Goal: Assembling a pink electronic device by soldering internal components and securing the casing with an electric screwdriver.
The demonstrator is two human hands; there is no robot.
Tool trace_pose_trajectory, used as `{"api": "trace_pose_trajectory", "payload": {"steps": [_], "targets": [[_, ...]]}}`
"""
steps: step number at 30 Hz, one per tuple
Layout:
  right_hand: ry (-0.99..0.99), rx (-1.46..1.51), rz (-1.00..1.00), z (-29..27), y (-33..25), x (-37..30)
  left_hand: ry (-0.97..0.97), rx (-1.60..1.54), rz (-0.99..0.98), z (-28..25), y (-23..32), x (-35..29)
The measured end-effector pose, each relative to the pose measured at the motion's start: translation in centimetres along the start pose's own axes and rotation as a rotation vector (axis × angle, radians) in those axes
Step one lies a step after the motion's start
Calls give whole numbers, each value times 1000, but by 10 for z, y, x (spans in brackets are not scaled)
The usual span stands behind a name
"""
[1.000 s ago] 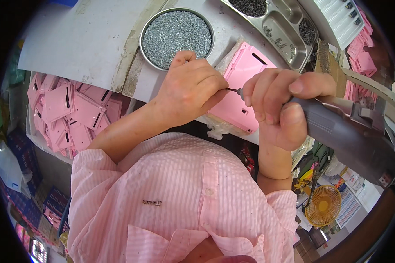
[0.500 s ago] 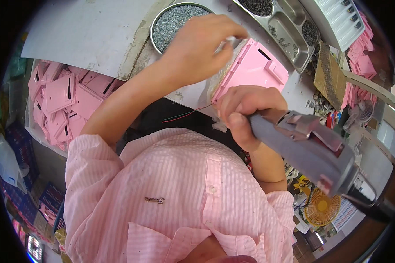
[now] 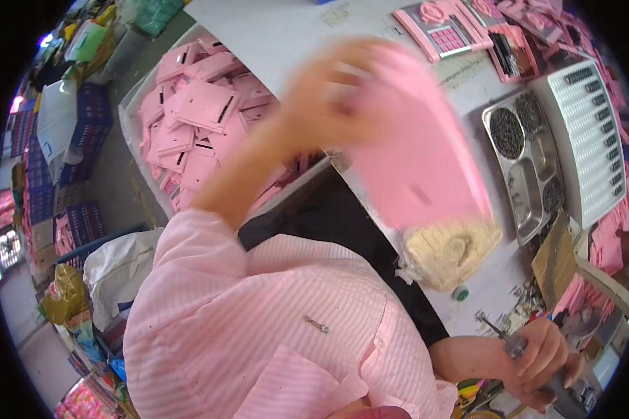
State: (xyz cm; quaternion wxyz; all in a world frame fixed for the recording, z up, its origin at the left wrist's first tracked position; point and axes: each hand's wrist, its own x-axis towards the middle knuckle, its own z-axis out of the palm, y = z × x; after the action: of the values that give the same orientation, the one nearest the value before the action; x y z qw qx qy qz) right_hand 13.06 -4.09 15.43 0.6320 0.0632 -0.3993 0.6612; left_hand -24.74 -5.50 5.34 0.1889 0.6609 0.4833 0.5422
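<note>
This is a small assembly workshop, a factory floor by the look of it. A white bin [image 3: 136,133] beside the desk [image 3: 286,28] is heaped with identical pink plastic panels [image 3: 203,105], dozens of the same moulded part. On the desk sits a steel compartment tray [image 3: 538,174] with small dark fasteners sorted into its sections, and next to it a white rack [image 3: 594,133] with rows of slots. Finished pink units [image 3: 444,28] with keypads lie at the far edge. The worker wears a pink striped smock [image 3: 272,328], and a powered screwdriver [image 3: 514,342] is in the right hand [image 3: 541,359]. Blue crates [image 3: 49,160] and stuffed bags [image 3: 119,272] crowd the floor.
</note>
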Motion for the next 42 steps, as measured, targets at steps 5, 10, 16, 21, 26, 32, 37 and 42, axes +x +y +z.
{"api": "trace_pose_trajectory", "payload": {"steps": [5,10,16,21,26,32,37,42], "targets": [[65,-255,66,-18,10,-14,878,400,-792,-213,-122,-183],[1,-314,100,-30,20,-6,1241,26,-1138,-329,-180,-319],[165,-625,142,-37,12,-8,644,1215,-89,-178,-107,-93],[304,-978,65,-38,25,3,75,703,34,18,-80,82],[385,-1259,-71,-41,11,-5,-121,1099,-84,118,-117,152],[378,-1708,-419,-54,-11,-46,-237,1076,-226,36,-103,186],[229,-1012,497,-72,4,-85,-28,120,-304,1,-23,148],[526,-245,464,-61,76,-49,-176,-526,-567,108,41,35]]}}
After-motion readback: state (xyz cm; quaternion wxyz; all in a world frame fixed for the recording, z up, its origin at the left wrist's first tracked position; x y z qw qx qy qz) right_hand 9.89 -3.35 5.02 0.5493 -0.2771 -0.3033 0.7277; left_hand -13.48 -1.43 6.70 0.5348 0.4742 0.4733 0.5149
